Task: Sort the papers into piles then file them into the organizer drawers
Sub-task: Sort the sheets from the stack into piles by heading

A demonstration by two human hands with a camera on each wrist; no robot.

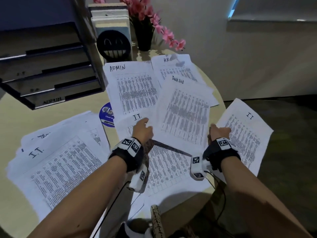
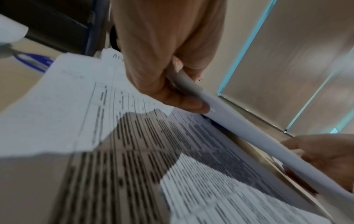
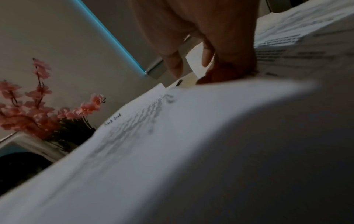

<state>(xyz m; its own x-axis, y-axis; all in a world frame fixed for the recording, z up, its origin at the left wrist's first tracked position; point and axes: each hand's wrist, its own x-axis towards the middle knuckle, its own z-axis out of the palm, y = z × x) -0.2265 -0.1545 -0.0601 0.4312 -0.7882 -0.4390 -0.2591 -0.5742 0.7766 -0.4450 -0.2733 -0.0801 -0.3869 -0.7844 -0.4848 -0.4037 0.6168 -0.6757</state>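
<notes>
**A:** What were the hands doing?

**B:** The left hand [image 1: 143,130] pinched the left edge of the "Task List" sheet [image 1: 184,114], thumb below and fingers on top; the left wrist view showed that plainly. The right hand [image 1: 220,132] was at the same sheet's right edge and also against the "I.T." sheet [image 1: 243,138] that overhung the table's [image 1: 15,117] right side. Its fingers were curled in the right wrist view, but I could not tell which paper they held.

**A:** Where was that sheet?

**B:** Lifted between both hands over the middle of the table, above another "I.T." page [image 1: 137,117]. Its long axis ran away from the person, with the heading at the far end, tilted slightly right.

**A:** How far along did it look?

**B:** Early, I'd judge. An "ADMIN" sheet [image 1: 132,86] and an "HR" sheet [image 1: 171,66] lay at the far side, and a loose stack topped "I.T." [image 1: 56,162] sat at the left. Papers overlapped, piles were untidy, and nothing visible had gone into the drawers [image 1: 49,74] at the far left.
</notes>
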